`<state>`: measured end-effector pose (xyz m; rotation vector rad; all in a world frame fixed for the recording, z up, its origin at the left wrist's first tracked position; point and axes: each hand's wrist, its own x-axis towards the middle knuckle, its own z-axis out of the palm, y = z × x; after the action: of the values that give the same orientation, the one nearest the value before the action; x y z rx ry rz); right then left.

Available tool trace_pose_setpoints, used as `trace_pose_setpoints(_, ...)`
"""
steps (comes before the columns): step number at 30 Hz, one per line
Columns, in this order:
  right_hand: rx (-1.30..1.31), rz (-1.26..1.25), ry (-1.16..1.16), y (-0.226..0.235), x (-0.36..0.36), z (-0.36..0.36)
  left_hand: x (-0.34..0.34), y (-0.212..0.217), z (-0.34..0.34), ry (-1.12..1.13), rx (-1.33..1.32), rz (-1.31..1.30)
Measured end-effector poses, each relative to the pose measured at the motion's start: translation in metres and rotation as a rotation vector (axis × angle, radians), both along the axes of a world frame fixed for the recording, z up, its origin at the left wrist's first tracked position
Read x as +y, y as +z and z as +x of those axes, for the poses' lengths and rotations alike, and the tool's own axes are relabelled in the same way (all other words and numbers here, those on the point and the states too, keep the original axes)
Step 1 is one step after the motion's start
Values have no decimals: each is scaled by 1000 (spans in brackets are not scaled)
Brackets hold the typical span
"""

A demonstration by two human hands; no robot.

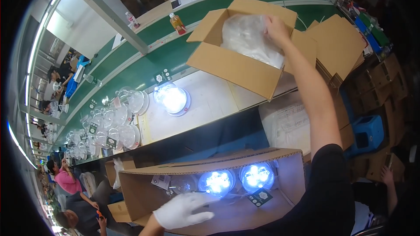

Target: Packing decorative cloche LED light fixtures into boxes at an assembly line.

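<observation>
Two lit globe lamps (238, 179) are packed near; the gloved left hand (181, 209) lies flat-fingered beside them. Far carton (236, 63): plastic liner (249, 39) gripped by right hand (276, 28). Many globes (116, 124) left unpacked.

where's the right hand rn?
In the head view, upper right: the right hand reaches into the open cardboard box on the green conveyor, touching the clear plastic bag inside.

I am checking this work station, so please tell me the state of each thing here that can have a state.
Upper cardboard box: flaps open, clear plastic bag inside.
Lower cardboard box: open, lamps inside.
Two round lamps in lower box: lit, blue-white.
Lamp on white table: lit.
Clear lamps at left: unlit.
Orange drink bottle: upright.
Right hand: bare, on the bag.
Left hand: white-gloved, fingers spread.
</observation>
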<state>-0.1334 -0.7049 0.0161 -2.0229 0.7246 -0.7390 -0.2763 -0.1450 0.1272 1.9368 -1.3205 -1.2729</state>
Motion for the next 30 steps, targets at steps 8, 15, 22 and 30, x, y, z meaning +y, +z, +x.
trace_pose_setpoints(8, -12, -605, -55, 56, -1, -50, 2, 33, 25, 290, -154, -230)
trace_pose_setpoints(15, 472, -493, 485, 64, 19, -87, 17, 39, 17, 123, -247, -316)
trace_pose_setpoints(22, 280, -546, -43, 109, 59, -99, 42, 49, 8, 152, -358, -416)
trace_pose_setpoints(30, -165, -390, 92, 189, 189, -141, 47, 61, 2, 360, -547, -565)
